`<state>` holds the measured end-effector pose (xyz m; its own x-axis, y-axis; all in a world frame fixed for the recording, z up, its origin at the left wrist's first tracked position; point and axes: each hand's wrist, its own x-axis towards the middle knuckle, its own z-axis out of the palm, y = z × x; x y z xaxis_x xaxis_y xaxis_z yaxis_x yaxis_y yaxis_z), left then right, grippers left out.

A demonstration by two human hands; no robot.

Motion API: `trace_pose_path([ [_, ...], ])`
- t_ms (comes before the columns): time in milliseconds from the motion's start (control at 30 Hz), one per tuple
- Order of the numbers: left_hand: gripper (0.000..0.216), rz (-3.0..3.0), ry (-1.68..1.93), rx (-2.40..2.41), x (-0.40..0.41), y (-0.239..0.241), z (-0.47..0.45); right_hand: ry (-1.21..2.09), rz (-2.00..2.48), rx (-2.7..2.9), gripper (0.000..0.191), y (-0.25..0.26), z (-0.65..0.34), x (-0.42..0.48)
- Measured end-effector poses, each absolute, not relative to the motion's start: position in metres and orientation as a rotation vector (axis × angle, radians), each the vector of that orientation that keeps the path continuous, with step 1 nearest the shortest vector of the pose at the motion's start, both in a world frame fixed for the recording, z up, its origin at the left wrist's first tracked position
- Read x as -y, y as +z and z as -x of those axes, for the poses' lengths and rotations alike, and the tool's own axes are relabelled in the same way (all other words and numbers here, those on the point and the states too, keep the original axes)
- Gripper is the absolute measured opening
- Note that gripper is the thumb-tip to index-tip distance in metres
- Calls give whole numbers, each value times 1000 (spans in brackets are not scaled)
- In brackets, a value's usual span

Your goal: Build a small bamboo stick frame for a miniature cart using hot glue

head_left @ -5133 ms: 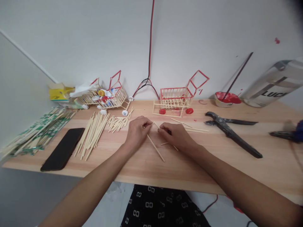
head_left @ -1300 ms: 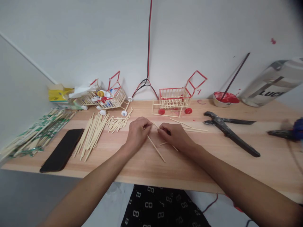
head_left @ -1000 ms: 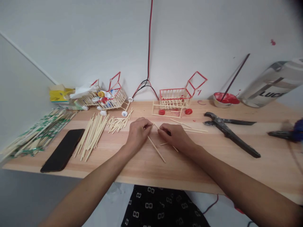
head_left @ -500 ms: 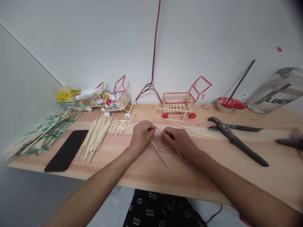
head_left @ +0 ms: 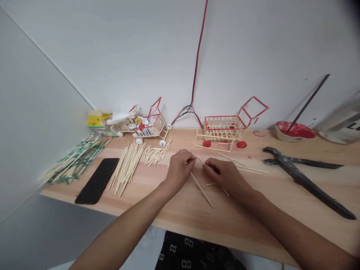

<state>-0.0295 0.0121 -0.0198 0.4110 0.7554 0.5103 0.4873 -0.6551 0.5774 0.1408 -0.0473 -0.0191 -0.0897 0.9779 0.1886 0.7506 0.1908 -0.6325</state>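
Thin stick (head_left: 200, 161), mid counter (head_left: 191, 221): the grip of the right hand (head_left: 225, 174) grasps it from four o'clock; that of the left hand (head_left: 180, 165) pinches its far tip from nine. Beyond, a red-rimmed cart (head_left: 222, 134) stands at one, a red-stained cup (head_left: 285, 137) at two.

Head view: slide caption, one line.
Left hand and right hand close together over thin sticks, red-trimmed model cart behind.
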Motion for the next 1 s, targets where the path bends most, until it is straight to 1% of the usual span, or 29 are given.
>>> trace_pose_path([
  [133, 14, -2349, 1103, -1051, -14, -14, 27, 511, 1598, 1878, 23, -16, -141, 46],
  [533, 12, -2385, 1143, -974, -21, 12, 16, 301, 1692, 1884, 26, -3, -152, 41],
  [633, 11, -2342, 1145, -964, -23, 11, 12, 283, 1708, 1880, 26, -5, -156, 41],
  [867, 7, -2241, 1065, -1006, -26, -2, 11, 357, 1730, 1878, 24, -15, -156, 41],
  [1000, 12, -2124, 1041, -1039, -26, -1, 14, 364, 1700, 1868, 25, -15, -153, 40],
])
